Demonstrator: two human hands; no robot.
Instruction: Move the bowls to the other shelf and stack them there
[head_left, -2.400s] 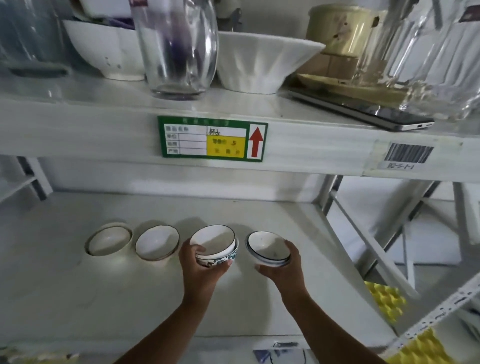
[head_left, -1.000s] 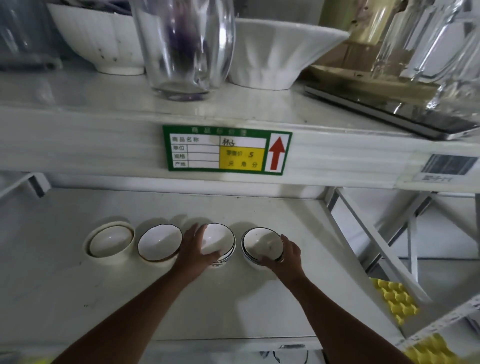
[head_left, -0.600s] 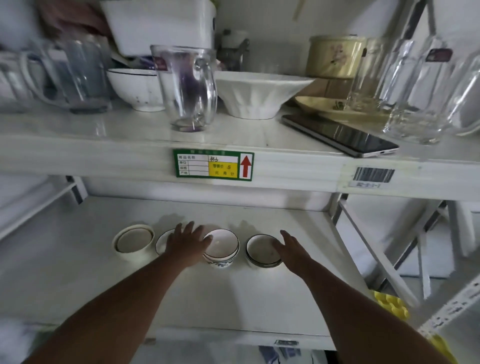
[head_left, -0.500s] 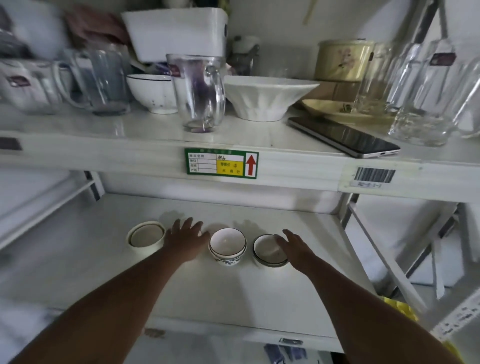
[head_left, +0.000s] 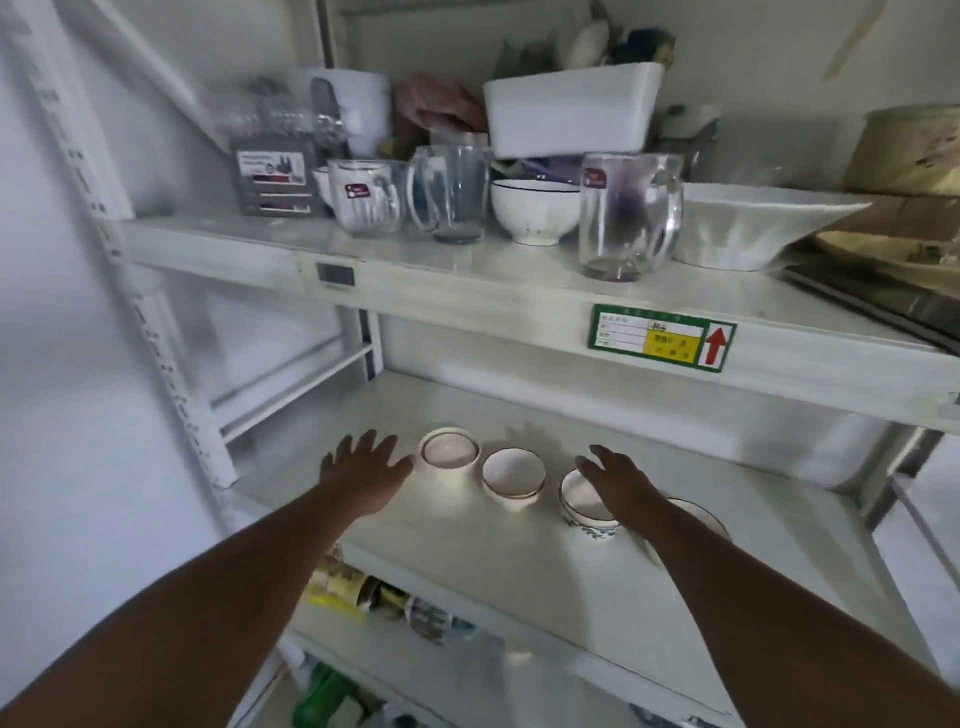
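Several small bowls stand in a row on the middle shelf (head_left: 519, 571). From the left: a cream bowl (head_left: 449, 451), a white gold-rimmed bowl (head_left: 513, 474), a blue-patterned bowl (head_left: 587, 512), and a dark-rimmed bowl (head_left: 698, 514) largely hidden behind my right arm. My left hand (head_left: 363, 470) hovers with fingers spread just left of the cream bowl, holding nothing. My right hand (head_left: 615, 475) is spread flat above the blue-patterned bowl, covering its right side, and grips nothing.
The upper shelf (head_left: 467, 270) is crowded with glass mugs (head_left: 626, 215), a dark-rimmed white bowl (head_left: 535, 210), a wide white bowl (head_left: 753, 223) and a white tub (head_left: 571, 109). A green label (head_left: 662, 338) sits on its front edge. Packets lie on the shelf below (head_left: 363, 597).
Both hands have let go of the two right bowls and spread open. The left hand slid left past the gold-rimmed bowl to beside the cream bowl. The view swung left.
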